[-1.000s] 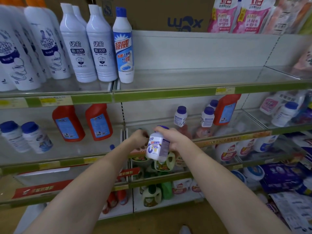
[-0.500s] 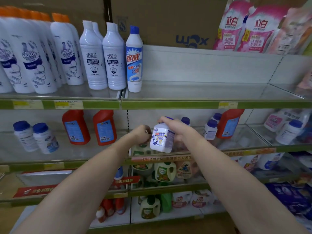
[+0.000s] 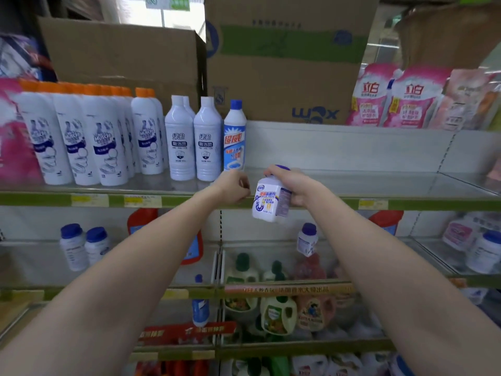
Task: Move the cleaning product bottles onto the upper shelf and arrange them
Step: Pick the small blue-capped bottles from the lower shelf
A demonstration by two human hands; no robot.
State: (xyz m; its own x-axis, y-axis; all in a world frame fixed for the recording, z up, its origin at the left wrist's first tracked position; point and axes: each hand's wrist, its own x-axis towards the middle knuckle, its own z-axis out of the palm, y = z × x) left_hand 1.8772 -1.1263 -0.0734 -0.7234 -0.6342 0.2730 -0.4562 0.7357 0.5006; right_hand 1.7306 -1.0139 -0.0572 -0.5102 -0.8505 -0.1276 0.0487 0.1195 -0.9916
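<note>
My right hand (image 3: 294, 187) grips a small white bottle (image 3: 267, 200) with a purple cap and a pipe drawing on its label. It holds the bottle at the front edge of the upper shelf (image 3: 352, 183), level with the green rail. My left hand (image 3: 234, 185) hovers just left of the bottle with its fingers curled and nothing visible in it. A tall blue-capped bottle (image 3: 234, 138) stands on the shelf right behind my left hand. One matching small bottle (image 3: 307, 240) stands on the shelf below.
Orange-capped white bottles (image 3: 105, 142) and two plain white bottles (image 3: 192, 142) fill the upper shelf's left part. Cardboard boxes (image 3: 284, 77) and pink refill pouches (image 3: 393, 99) sit above. More small bottles (image 3: 81, 246) and red jugs stand one shelf down.
Both hands have risen from the lower shelf level to the upper shelf's front edge, the right one carrying the small bottle. The camera has tilted upward.
</note>
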